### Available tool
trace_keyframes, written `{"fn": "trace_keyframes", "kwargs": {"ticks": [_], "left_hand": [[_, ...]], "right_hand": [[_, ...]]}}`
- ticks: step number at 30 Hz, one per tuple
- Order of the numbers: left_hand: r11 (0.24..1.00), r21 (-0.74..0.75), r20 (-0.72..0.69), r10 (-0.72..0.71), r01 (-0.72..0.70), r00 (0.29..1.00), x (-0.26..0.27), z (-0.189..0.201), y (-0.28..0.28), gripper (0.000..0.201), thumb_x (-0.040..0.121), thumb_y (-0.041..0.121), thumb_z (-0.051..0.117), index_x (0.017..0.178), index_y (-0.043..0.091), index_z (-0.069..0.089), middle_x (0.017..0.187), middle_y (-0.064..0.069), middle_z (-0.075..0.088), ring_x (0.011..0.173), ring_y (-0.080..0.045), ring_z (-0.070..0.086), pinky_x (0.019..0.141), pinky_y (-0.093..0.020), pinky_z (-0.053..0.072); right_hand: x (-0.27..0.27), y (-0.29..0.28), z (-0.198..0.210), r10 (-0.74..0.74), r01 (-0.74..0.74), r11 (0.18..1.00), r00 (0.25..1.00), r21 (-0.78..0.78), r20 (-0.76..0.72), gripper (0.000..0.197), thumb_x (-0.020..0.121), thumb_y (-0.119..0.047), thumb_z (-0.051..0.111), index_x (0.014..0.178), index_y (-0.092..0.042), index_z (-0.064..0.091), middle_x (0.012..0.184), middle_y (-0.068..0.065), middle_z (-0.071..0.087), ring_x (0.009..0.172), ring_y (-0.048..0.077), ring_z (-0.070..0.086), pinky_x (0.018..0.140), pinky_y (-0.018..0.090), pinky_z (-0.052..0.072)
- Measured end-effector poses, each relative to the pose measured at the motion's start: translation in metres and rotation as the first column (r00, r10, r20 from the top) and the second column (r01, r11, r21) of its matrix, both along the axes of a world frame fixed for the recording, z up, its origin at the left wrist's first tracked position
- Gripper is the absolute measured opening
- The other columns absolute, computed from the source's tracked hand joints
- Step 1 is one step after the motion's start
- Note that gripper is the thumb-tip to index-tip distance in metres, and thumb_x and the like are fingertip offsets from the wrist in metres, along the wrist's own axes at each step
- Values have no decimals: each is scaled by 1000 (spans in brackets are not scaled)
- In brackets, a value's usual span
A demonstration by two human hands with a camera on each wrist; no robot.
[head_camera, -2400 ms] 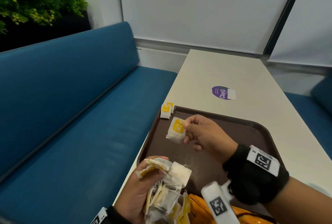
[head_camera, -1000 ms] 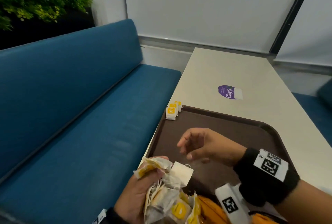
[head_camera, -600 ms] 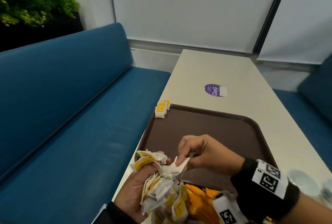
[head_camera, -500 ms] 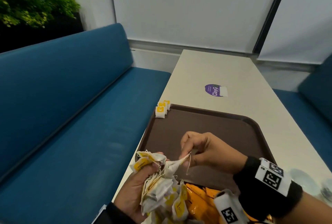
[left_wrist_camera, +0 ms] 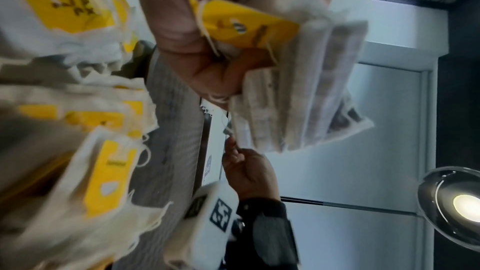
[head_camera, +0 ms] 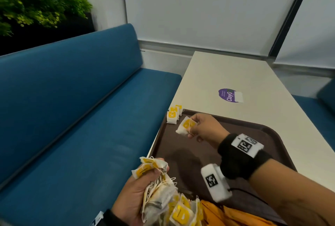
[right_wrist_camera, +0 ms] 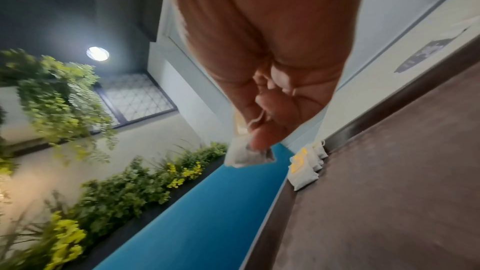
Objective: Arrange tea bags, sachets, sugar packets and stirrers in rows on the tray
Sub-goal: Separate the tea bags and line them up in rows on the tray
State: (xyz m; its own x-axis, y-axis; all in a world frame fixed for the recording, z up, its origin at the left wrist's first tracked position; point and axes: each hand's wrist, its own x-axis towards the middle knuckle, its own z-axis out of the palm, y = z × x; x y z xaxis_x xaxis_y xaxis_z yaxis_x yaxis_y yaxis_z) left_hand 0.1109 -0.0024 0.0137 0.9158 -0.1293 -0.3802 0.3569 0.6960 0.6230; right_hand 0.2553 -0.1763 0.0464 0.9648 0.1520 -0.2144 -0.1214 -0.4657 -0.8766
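Closest to me, my left hand (head_camera: 135, 196) was bunched around a whole wad of tea bags (head_camera: 163, 196), fingers curled tight over the top of the bundle, strings and yellow tags sticking out everywhere. It sat at the near left corner of the tray (head_camera: 235, 155), and more bags spilled down below it next to something orange (head_camera: 233, 215) at the bottom edge. From the left wrist cam it was mostly a blurry mess of white paper and yellow labels, one of them reading RELAX.

A bit further out, my right hand (head_camera: 204, 128) hung over the far left part of the brown tray with a closed grip on a single tea bag (head_camera: 185, 125), pinched between thumb and fingertips, yellow tag facing up and the string looped round it. In the wrist view the bag dangled under my fingers, clear of the tray floor. Black wristband with a white marker block on that arm.

Just past that, three placed tea bags (head_camera: 173, 115) stood in a short overlapping row at the far left corner of the tray, leaning on the rim, just beside the one I held.

Beyond the tray the pale worktop (head_camera: 226, 73) ran on with a purple sticker (head_camera: 228, 95) on it. Blue bench (head_camera: 72, 108) along the left, green plants (head_camera: 36, 2) behind it.
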Motion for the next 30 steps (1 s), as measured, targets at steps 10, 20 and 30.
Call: {"fn": "trace_keyframes", "kwargs": {"ticks": [10,20,30], "left_hand": [[997,74,20,-8,7,1000,19,-10,19,16,59,-4,71,71,5,75,80,-18,68,59,-22,64,53,-30,54],[976,218,31,-37,29,999,24,-28,26,35,41,11,84,76,9,77,85,-21,70,69,-21,66,62,-25,54],[981,187,84,-72,55,994,12,-9,12,29,58,5,66,87,0,69,82,-18,66,62,-18,63,56,-25,52]], "right_hand": [[95,46,-56,-73,92,916,995,-391,63,27,78,-1,67,104,-7,64,112,11,62,108,25,58,86,26,45],[111,56,-69,-208,226,908,974,-351,90,22,78,1,66,84,-14,51,115,12,61,107,27,58,83,29,46],[45,29,-16,-33,33,999,999,2,1,26,79,-3,70,99,-10,55,82,6,57,62,12,55,49,24,36]]}}
